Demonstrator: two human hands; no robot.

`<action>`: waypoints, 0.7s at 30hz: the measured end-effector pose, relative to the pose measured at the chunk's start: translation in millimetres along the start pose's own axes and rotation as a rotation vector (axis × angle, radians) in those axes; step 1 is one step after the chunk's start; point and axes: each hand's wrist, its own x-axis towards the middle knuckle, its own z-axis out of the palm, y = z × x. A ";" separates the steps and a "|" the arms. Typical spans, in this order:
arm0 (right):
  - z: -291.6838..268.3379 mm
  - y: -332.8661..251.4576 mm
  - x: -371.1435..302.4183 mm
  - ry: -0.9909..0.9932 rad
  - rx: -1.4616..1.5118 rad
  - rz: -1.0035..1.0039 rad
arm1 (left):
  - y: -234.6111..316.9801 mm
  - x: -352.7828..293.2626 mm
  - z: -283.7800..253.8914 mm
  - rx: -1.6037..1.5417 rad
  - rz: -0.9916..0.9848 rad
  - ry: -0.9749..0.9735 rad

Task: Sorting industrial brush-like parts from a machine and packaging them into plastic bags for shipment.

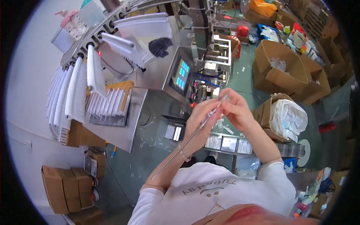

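Observation:
My left hand is closed round a long thin metal rod, which slants from the hands down along my left forearm. Beside it, the fingers of my right hand pinch around the rod's upper end. Whether a smaller piece is also between the fingertips is too small to tell. Both hands are raised close together in front of a machine with metal frames and wiring. Just left of the hands is its control screen, lit with blue blocks.
On the left, rolled white strips hang from a rack above a metal table bearing a tray of white strips. To the right stand an open carton and a bag-lined box. A conveyor with white packets runs below my hands.

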 end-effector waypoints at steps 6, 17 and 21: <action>57.6 55.2 -14.6 -0.058 -0.083 0.034 | 0.1 -52.6 -47.7 -0.010 -0.160 0.325; 283.2 200.0 -53.7 -0.804 -1.159 -1.050 | -15.2 -189.2 -240.4 0.501 -0.170 0.972; 338.2 243.7 -35.7 -0.731 -1.113 -1.115 | -4.5 -240.1 -321.5 0.547 -0.171 1.086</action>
